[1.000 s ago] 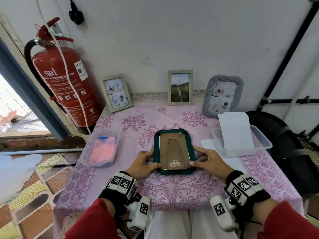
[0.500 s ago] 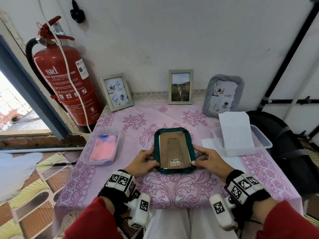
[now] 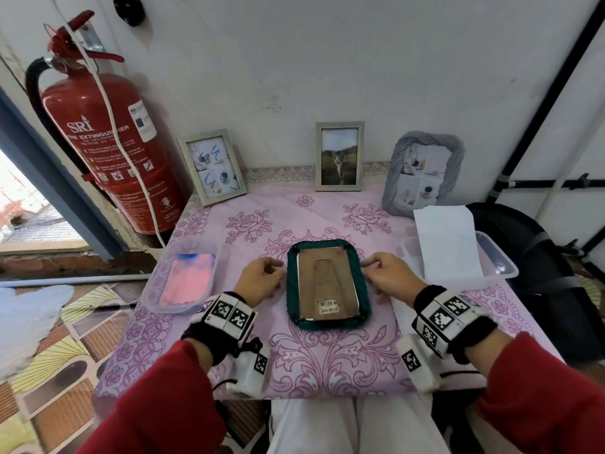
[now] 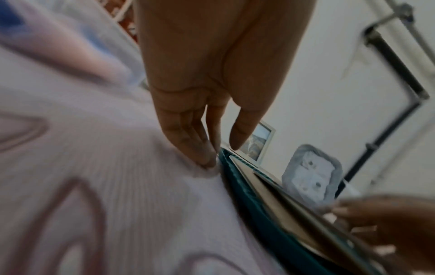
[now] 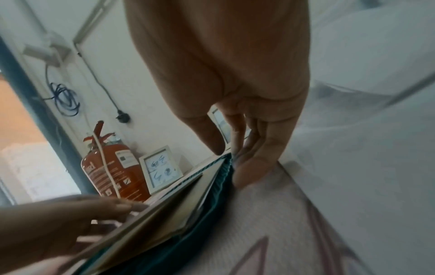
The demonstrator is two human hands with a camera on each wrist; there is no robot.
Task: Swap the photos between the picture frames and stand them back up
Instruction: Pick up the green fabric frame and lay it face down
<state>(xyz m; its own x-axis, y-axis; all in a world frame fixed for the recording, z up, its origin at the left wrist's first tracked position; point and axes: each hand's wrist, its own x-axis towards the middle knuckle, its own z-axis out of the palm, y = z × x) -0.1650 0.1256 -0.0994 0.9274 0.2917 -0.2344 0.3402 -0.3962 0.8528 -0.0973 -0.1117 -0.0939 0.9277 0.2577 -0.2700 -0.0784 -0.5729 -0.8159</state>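
A dark green picture frame [image 3: 328,322] lies face down in the middle of the table, its brown cardboard back and folded stand up. My left hand [image 3: 278,270] is at the frame's left side near the far corner. Its fingertips [image 4: 207,158] touch the cloth against the green rim and the thumb is just over the rim. My right hand [image 3: 368,268] mirrors it on the right side, with fingers [image 5: 249,167] against the rim. Neither hand clasps the frame. Three frames stand at the wall: a white one [image 3: 212,165], a cat photo [image 3: 339,157] and a grey one [image 3: 424,173].
A clear tub with a pink and blue cloth [image 3: 188,280] sits left of the frame. Another clear tub [image 3: 497,267] holding white paper [image 3: 447,244] sits right. A red fire extinguisher [image 3: 111,142] stands beyond the table's left corner, a black bag [image 3: 540,273] to the right.
Both hands have slid along the frame's sides from its near half towards its far corners. The frame still lies flat in the same spot.
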